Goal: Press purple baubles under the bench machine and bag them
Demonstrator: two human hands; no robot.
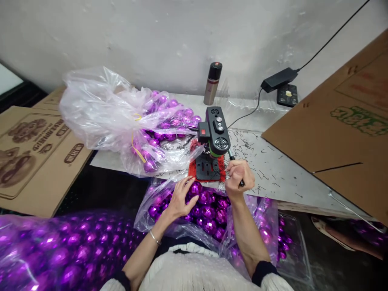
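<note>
My right hand (240, 178) is closed around the black-ended lever (241, 182) of a small black bench drill (216, 129). The drill has a red switch, round vents and a slotted base plate (207, 169) on a red mat (193, 171). My left hand (181, 198) hovers open, fingers spread, just in front of the base plate. Beside its thumb is a shiny purple faceted ball (195, 188); whether they touch I cannot tell. Below both hands lies an open clear plastic bag (142, 218) full of such balls (209, 213).
A tied clear bag (93, 109) and more purple balls (172, 117) lie left of the drill. Behind it stands a spray can (213, 83). A power adapter (279, 79) trails its cord rightward. Cardboard boxes (39, 149) flank both sides. Short black slivers (262, 155) litter the table.
</note>
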